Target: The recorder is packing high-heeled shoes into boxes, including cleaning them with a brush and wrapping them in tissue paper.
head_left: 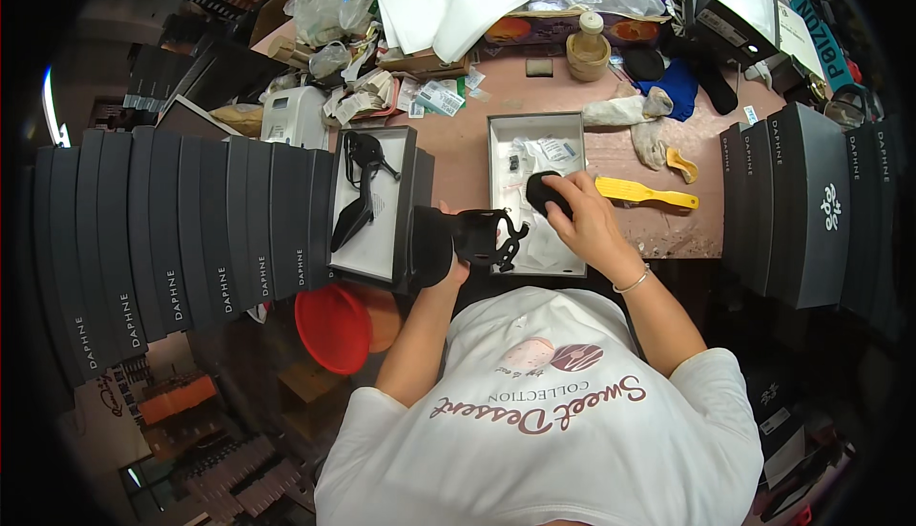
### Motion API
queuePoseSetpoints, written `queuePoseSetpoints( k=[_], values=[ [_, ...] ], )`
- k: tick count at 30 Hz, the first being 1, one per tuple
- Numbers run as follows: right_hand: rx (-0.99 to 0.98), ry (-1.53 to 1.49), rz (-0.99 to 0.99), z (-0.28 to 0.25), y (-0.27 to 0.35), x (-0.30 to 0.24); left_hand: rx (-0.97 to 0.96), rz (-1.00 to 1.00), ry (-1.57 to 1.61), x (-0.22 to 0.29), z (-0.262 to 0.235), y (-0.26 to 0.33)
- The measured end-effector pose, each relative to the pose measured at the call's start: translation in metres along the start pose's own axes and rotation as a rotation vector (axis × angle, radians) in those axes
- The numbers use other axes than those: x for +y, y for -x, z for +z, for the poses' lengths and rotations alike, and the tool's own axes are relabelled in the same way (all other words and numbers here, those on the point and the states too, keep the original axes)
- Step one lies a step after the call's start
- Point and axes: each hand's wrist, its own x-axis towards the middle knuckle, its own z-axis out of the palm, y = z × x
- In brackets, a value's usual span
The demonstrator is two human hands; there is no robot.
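My left hand (452, 265) holds a black strappy high-heeled shoe (468, 238) by its sole end, just in front of my chest. My right hand (584, 216) grips a black rounded brush-like pad (544, 192) and hovers over an open grey shoe box (501, 130) lined with white paper and small packets. To the left stands a second open box (405, 149) with the matching black shoe (361, 187) lying inside on white lining. A yellow shoehorn-like tool (644, 192) lies on the pink table just right of my right hand.
Rows of dark shoe boxes stand upright at the left (172, 240) and at the right (811, 202). The back of the table is cluttered with plastic bags, paper, rags, a small jar (589, 44) and a white device (291, 116). A red round stool (332, 328) sits below.
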Motion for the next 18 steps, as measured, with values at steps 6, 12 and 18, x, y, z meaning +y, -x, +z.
queuePoseSetpoints(
  k=[6, 12, 18],
  values=[
    [-0.103, 0.036, 0.074, 0.019, -0.001, -0.015, -0.077, 0.021, -0.121, -0.003, 0.009, 0.008],
    [-0.323, -0.22, 0.146, 0.073, 0.008, 0.007, 0.075, 0.169, -0.024, -0.007, 0.046, 0.039],
    [-0.492, -0.265, 0.306, 0.09, 0.011, 0.016, -0.022, 0.093, -0.013, -0.024, 0.017, 0.036]
  ],
)
